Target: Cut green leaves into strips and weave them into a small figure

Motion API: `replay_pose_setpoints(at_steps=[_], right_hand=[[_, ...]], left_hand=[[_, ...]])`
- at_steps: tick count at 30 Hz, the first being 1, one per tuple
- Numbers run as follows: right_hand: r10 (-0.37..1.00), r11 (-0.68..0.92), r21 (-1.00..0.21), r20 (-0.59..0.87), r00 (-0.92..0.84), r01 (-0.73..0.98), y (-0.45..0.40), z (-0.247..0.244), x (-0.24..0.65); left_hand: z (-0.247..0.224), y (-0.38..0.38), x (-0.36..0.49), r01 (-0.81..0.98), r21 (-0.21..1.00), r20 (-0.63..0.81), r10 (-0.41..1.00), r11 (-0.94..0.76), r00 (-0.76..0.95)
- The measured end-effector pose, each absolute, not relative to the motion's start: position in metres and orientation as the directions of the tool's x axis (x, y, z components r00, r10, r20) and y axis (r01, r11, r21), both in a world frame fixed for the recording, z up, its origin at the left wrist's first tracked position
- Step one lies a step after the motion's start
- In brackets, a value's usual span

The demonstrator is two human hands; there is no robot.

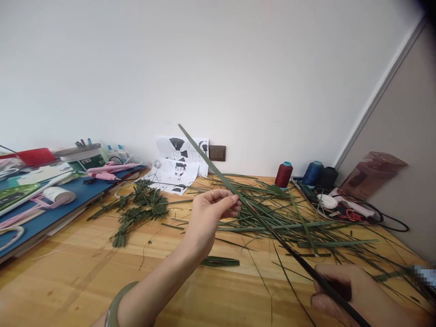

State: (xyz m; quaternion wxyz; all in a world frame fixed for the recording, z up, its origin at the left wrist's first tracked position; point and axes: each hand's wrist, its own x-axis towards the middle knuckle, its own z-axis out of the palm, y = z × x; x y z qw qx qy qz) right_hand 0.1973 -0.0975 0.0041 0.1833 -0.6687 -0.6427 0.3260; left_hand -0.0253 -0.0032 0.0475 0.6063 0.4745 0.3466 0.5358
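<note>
A long green leaf blade (204,156) stretches diagonally through the middle of the view. My left hand (213,209) pinches it between thumb and fingers, its upper tip pointing up and left. Toward the lower right the blade darkens and runs to my right hand (354,290), whose blurred fingers are closed around it. Beneath lies a loose heap of cut green leaf strips (272,209). Left of my left hand are woven leaf pieces (143,206), and a short folded leaf piece (221,261) lies by my left forearm.
Printed drawings (173,170) lean on the wall near a socket plate (217,153). At right are a red thread spool (284,176), a blue spool (313,173) and a tray with a cable (384,220). A blue mat (81,193) holds a pink glue gun (105,170) and a tub (83,159).
</note>
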Motion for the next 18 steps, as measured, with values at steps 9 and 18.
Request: replay_pose_setpoints(at_steps=[9,18], right_hand=[[0.936,-0.104,-0.632,-0.323,-0.139,0.768,-0.096,0.009,0.191],[0.950,-0.146,-0.631,-0.305,-0.071,0.762,-0.098,0.012,0.185]], left_hand=[[0.044,-0.005,-0.021,-0.303,0.953,0.060,0.970,0.015,0.234],[0.041,-0.009,-0.017,-0.290,0.953,0.003,0.958,0.085,0.288]])
